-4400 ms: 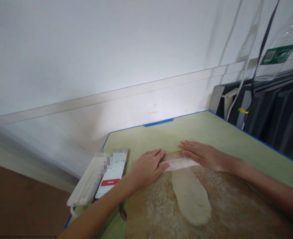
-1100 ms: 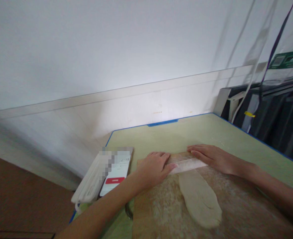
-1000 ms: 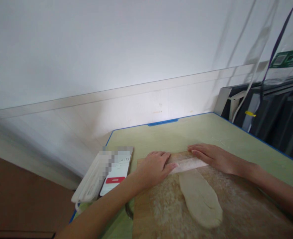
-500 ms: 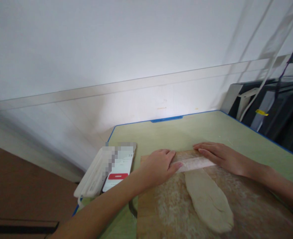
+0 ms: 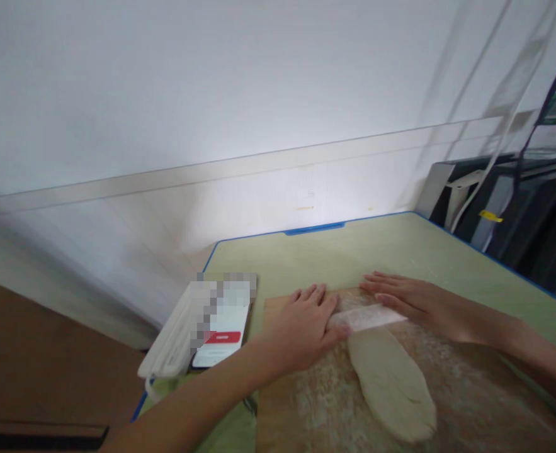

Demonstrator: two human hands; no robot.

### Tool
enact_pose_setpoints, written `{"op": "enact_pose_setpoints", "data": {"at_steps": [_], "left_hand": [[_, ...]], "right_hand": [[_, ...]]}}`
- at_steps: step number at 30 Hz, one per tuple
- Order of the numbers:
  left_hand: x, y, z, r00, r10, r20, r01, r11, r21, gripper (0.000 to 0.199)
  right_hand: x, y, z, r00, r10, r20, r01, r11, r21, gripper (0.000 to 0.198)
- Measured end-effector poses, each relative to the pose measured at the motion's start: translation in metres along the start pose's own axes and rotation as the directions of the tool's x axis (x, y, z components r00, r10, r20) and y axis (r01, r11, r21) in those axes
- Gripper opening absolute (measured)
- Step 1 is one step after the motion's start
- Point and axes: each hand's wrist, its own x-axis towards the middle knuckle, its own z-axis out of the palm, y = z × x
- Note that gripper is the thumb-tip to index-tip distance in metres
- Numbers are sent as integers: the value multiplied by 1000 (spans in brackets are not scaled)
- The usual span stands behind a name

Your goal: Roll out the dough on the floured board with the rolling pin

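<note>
A pale, flour-dusted rolling pin (image 5: 369, 317) lies crosswise over the far end of a long, flat oval of dough (image 5: 393, 384). My left hand (image 5: 308, 324) holds the pin's left end under the palm, fingers stretched forward and thumb along the pin. Over its right end rests my right hand (image 5: 405, 302), fingers long and close together, thumb against the pin. Both palms hide the pin's ends. Beneath the dough is a floury wooden board (image 5: 301, 409).
A phone (image 5: 225, 340) with a lit screen leans against a white case (image 5: 169, 346) left of the board. The green table (image 5: 268, 255) has a blue rim and meets a white wall (image 5: 240, 94). Dark panels (image 5: 533, 220) and cables stand at the right.
Both hands have rolled the pin slightly, and the fingers of my left hand now reach out straighter and farther apart. The view has shifted a little.
</note>
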Motion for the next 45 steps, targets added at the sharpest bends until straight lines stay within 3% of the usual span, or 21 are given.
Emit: {"op": "enact_pose_setpoints", "data": {"at_steps": [10,18,25,36,45], "left_hand": [[-1,8,0,999,-4,37,4,1000,-10,65],[-2,9,-7,995,54,81,-55,998,7,70],[-2,15,-9,995,84,47,-88,993,83,54],[-4,19,6,996,70,-52,-58,977,205,51],[-3,25,4,997,58,-51,-44,968,247,45]], "right_hand": [[-1,-3,-4,997,-20,73,23,999,-39,51],[-1,-2,-10,986,-105,133,105,994,2,47],[0,0,-9,983,-135,121,134,991,20,46],[1,0,-9,984,-126,126,126,992,7,47],[0,1,-7,986,-149,77,149,989,16,46]]}}
